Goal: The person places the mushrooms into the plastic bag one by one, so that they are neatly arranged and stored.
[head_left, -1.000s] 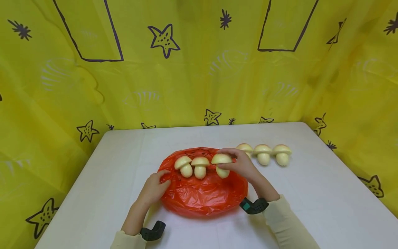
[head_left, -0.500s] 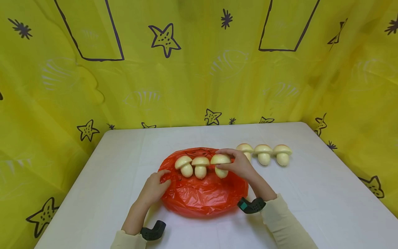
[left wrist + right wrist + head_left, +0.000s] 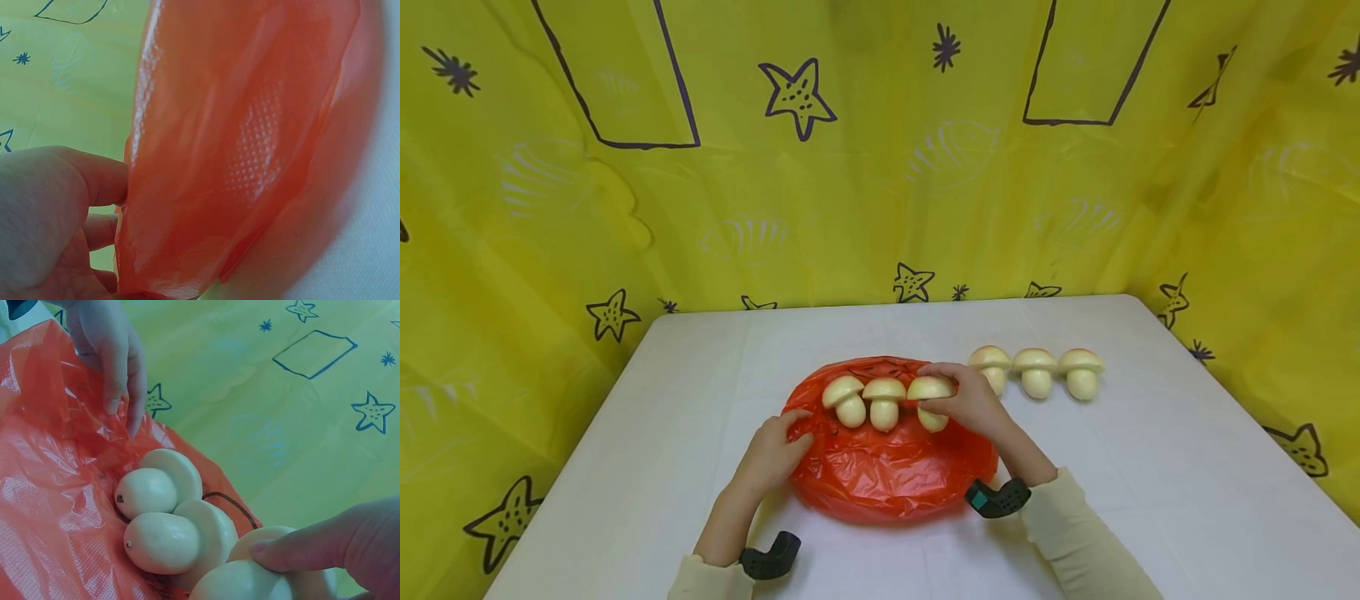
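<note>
A red plastic bag (image 3: 887, 479) lies spread in an oval on the white table. My left hand (image 3: 772, 454) holds its left rim; in the left wrist view the thumb (image 3: 103, 181) touches the film while other fingers go behind the edge. Two pale model mushrooms, a left mushroom (image 3: 847, 404) and a middle mushroom (image 3: 883, 402), rest side by side on the bag with caps pointing away. To their right, my right hand (image 3: 973, 406) grips a third mushroom (image 3: 929, 388) by its cap, close beside the middle one. The right wrist view shows my thumb pressing that cap.
Three more mushrooms stand in a row on the table at the back right: a near one (image 3: 989, 358), a middle one (image 3: 1035, 362) and an outer one (image 3: 1081, 367). A yellow patterned curtain (image 3: 865, 200) hangs behind the white table (image 3: 700, 367).
My right hand has shifted slightly left and a little nearer with its mushroom, narrowing the gap to the middle mushroom. The left hand and bag stay nearly as they were.
</note>
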`<state>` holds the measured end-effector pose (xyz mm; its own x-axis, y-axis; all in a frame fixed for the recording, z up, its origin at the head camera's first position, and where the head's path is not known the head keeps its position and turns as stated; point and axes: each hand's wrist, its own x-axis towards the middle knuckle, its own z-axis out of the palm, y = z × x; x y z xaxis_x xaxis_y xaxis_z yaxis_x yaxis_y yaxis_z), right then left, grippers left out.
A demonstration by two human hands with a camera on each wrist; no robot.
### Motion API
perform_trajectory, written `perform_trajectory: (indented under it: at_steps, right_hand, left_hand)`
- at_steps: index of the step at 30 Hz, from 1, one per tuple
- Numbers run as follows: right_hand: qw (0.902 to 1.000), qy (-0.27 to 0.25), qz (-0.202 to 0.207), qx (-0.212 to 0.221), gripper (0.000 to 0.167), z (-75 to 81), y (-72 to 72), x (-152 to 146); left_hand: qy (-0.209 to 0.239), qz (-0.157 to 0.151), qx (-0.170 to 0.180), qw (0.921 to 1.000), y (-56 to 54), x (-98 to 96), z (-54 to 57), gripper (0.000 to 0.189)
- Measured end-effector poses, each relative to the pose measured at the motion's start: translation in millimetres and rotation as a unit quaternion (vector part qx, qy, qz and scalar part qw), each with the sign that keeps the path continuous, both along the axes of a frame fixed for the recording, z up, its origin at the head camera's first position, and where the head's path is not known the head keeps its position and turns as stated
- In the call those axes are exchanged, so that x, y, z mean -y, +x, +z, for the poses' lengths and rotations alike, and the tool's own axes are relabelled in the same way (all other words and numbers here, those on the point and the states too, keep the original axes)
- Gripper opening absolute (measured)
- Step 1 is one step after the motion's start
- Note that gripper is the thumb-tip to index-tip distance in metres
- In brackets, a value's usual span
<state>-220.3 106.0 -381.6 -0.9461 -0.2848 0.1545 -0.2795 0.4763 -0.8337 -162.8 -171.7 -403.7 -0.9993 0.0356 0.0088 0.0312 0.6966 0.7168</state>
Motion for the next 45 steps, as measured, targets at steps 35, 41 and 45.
perform_trajectory:
  at_steps: [35,41,45]
  right_hand:
    - [0.9929,0.091,-0.033,-0.068,0.036,-4.6,-1.1,18]
    - [0.9922,0.102,-0.025,-0.067,0.034,-8.5,-3.1,21]
    - [0.9925,0.100,-0.036,-0.059,0.034,-9.6,-3.0,24]
  left_hand:
    - [0.001,0.000,0.001,1.0000,0.0,0.5,1.2,0.034]
    - [0.004,0.000,0.004,1.0000,0.0,0.6,0.7,0.034]
    - [0.006,-0.001,0.007,1.0000,-0.2,0.8,0.0,0.035]
